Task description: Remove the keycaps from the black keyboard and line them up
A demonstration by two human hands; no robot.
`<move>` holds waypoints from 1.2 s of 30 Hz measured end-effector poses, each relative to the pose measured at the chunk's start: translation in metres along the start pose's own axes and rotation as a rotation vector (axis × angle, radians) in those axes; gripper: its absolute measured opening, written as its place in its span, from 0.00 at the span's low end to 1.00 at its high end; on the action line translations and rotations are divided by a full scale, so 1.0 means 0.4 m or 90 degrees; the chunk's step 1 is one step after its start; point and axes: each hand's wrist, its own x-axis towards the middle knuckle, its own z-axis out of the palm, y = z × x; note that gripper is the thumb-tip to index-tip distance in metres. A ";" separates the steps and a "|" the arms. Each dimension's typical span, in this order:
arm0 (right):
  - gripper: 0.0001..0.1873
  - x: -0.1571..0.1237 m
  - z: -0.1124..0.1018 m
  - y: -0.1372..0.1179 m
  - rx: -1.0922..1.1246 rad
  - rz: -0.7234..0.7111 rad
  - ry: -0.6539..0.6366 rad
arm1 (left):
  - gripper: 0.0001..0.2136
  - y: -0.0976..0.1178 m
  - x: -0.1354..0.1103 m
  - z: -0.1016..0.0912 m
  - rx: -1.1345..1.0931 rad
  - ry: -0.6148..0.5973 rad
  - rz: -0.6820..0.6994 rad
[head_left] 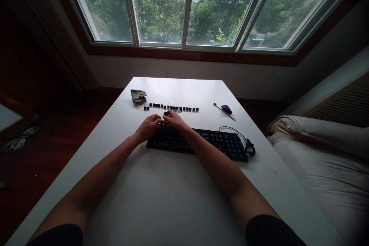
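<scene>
A black keyboard (207,138) lies across the white table, its left end partly covered by my hands. My right hand (175,120) is closed over the keyboard's upper left part, pinching a small dark keycap puller (166,113) whose thin wires point away from me. My left hand (149,126) is right beside it, with fingers bent and tips together near the puller. What the left fingertips grip is too small to make out. Beyond the hands, several loose black keycaps (188,109) lie in a row. A clear, dark-patterned item (178,110) lies against that row.
A crumpled grey cloth (138,97) lies at the far left of the table (161,200). On the right are a toothbrush (227,113), a purple crumpled item (226,109) and the keyboard's bundled cable (249,148). A pale padded seat (323,161) stands beside the table's right edge.
</scene>
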 end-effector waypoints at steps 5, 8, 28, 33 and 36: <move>0.07 -0.005 -0.001 -0.007 -0.006 -0.002 0.003 | 0.08 0.011 -0.001 -0.007 -0.115 0.014 -0.054; 0.06 -0.008 -0.002 -0.012 0.027 0.017 0.006 | 0.06 0.017 0.000 -0.005 -0.150 0.060 -0.081; 0.06 -0.004 -0.046 -0.031 0.042 0.007 0.059 | 0.09 -0.196 0.037 0.016 0.021 0.119 -0.277; 0.06 -0.002 -0.053 -0.028 0.036 0.012 0.055 | 0.08 -0.264 0.089 0.039 0.064 0.083 -0.279; 0.06 -0.002 -0.057 -0.028 0.035 0.010 0.047 | 0.08 -0.295 0.105 0.061 0.070 0.063 -0.307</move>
